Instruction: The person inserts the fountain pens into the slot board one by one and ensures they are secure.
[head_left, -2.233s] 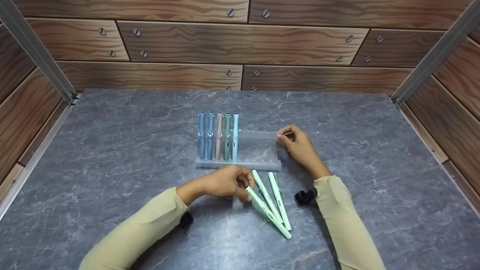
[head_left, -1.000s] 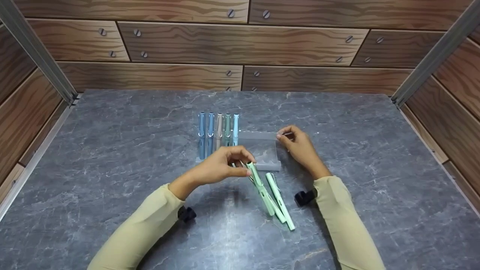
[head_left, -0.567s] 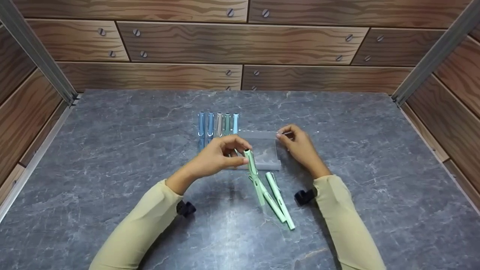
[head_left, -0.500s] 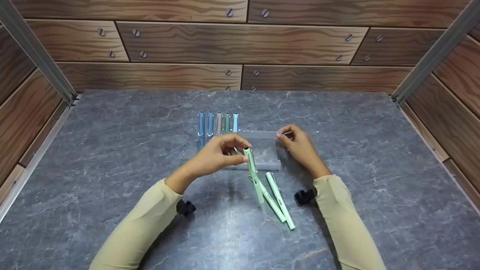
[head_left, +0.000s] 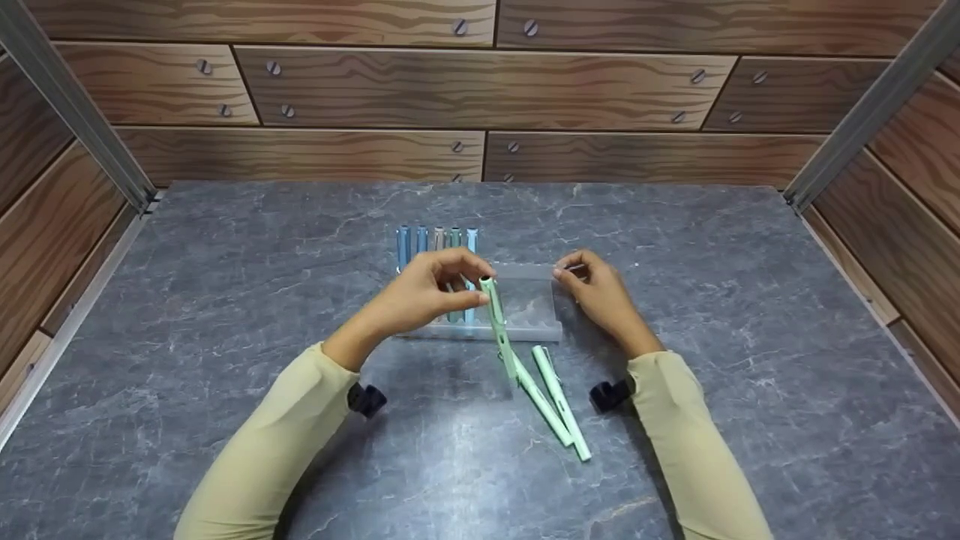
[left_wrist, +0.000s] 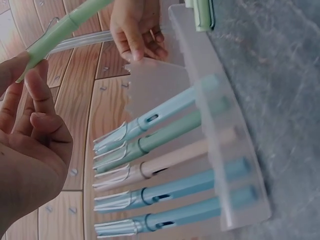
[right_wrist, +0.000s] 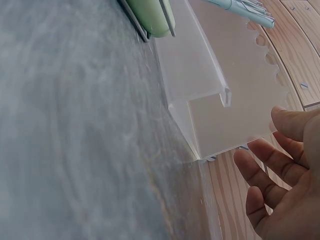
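Observation:
My left hand (head_left: 424, 292) pinches a light green pen (head_left: 496, 322) by its cap end, between thumb and fingers. The pen slants downward in front of a clear plastic pen stand (head_left: 525, 332). On the stand's left half lean several capped pens: two blue ones, a beige one (left_wrist: 187, 155), a dark green one (left_wrist: 172, 134) and a light blue one (left_wrist: 160, 115). My right hand (head_left: 600, 296) holds the upper right corner of the stand between thumb and fingers. Two more light green pens lie on the table before the stand, one (head_left: 556, 397) right of the other (head_left: 544, 411).
Grey marble-patterned tabletop (head_left: 225, 315) surrounds the stand. Wood-patterned panels (head_left: 480, 86) close off the back and sides, with metal posts (head_left: 90, 112) at the corners. A black wrist camera (head_left: 367, 401) sits at the left cuff, another (head_left: 609, 395) at the right.
My left hand has picked one light green pen off the table, raised it toward the stand and tipped it more upright. The right hand has stayed at the stand's corner.

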